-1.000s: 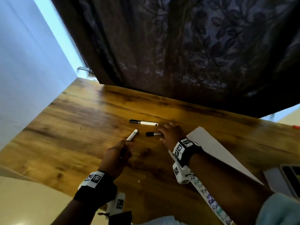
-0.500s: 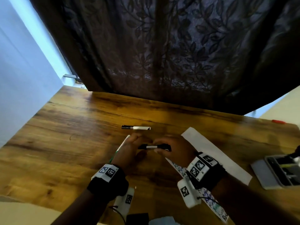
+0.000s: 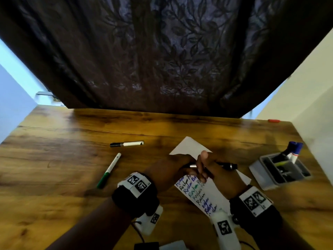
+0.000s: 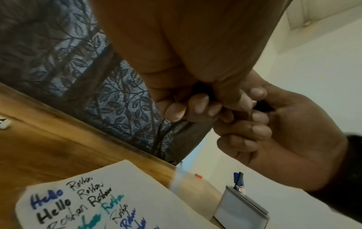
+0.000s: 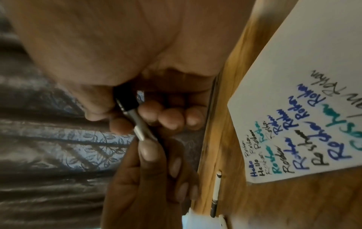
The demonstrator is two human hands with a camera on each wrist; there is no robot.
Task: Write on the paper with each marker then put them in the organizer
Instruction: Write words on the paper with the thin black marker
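Both hands meet above the white paper [image 3: 212,195], which carries lines of blue, black and green writing. Between them is a black marker [image 3: 227,166] with a silver band. My left hand [image 3: 183,168] pinches its silver end. My right hand [image 3: 204,173] grips the black barrel, whose far end sticks out to the right. In the right wrist view the marker [image 5: 131,110] runs from my right fingers [image 5: 171,118] down to my left hand [image 5: 150,153]. A green marker [image 3: 109,171] and a black-and-white marker [image 3: 126,143] lie loose on the table to the left.
A grey organizer [image 3: 261,175] stands at the right on the wooden table [image 3: 54,159], with blue markers [image 3: 294,148] upright in its far compartment. A dark leaf-patterned curtain [image 3: 162,51] hangs behind the table. A small red object [image 3: 273,121] lies at the far right edge.
Both hands have carried the black marker to the right, from over bare wood to over the paper. The green marker that my left hand held a second ago now lies free on the table.
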